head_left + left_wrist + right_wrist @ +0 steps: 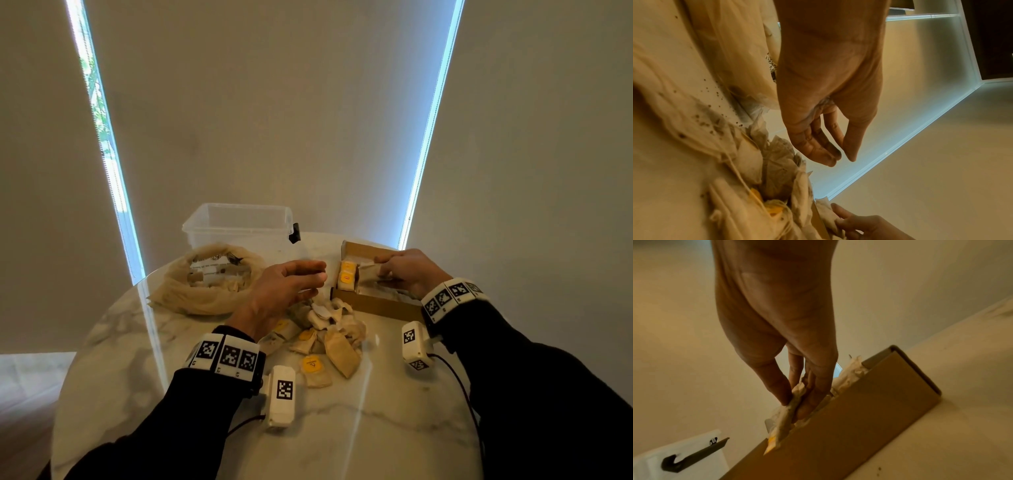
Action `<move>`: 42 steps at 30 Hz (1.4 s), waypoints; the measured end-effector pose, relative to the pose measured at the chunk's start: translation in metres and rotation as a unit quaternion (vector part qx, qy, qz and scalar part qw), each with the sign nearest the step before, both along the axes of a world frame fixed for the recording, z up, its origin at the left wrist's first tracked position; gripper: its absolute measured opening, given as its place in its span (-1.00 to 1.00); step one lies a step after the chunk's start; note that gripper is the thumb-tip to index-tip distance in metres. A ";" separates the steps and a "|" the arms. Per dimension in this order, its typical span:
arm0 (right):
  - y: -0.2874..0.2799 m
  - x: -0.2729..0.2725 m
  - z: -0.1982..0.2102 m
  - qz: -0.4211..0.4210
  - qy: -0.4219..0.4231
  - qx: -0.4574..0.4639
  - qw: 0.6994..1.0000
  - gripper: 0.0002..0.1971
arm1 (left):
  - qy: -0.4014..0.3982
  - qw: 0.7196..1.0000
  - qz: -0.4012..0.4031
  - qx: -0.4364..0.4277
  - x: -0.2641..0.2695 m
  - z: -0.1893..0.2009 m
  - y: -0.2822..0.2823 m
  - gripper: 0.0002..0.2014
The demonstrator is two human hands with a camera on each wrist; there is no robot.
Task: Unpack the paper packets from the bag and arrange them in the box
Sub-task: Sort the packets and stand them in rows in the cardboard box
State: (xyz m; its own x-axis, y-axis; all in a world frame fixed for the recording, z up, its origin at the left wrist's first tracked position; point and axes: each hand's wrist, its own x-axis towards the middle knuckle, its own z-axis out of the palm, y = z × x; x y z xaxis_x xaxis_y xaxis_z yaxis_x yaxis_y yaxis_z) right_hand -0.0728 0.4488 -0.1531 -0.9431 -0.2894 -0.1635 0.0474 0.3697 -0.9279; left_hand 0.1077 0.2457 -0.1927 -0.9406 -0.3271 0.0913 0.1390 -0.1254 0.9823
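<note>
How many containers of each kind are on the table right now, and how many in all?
Cardboard box: 1
Clear plastic tub: 1
Mesh bag: 1
Total: 3

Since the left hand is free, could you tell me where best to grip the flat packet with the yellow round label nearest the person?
Judging by its pose, pinch the packet with the yellow round label by its near, plain paper edge, coming from above on the person's side. It lies flat and apart at the pile's front edge, so the left hand, open above the pile, would not disturb the others.
</note>
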 end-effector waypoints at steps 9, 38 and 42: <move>0.003 -0.005 0.004 -0.033 -0.065 -0.063 0.995 -0.71 | -0.001 1.000 -0.001 0.007 0.000 0.002 0.001 -0.74; 0.008 -0.004 -0.004 -0.027 -0.042 0.029 0.998 -0.66 | 0.001 1.000 -0.005 -0.016 0.003 0.001 0.002 -0.76; 0.011 -0.003 0.015 -0.010 0.040 0.136 0.990 -0.78 | 0.000 1.000 -0.002 -0.020 0.003 0.001 0.002 -0.78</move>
State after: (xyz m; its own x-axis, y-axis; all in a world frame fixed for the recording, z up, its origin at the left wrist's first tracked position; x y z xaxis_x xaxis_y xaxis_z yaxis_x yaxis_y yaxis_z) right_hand -0.0756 0.4593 -0.1385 -0.9611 -0.2267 -0.1578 -0.0125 0.6062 -0.7952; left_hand 0.1102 0.2474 -0.1912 -0.9417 -0.3199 0.1039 0.1384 -0.0870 0.9865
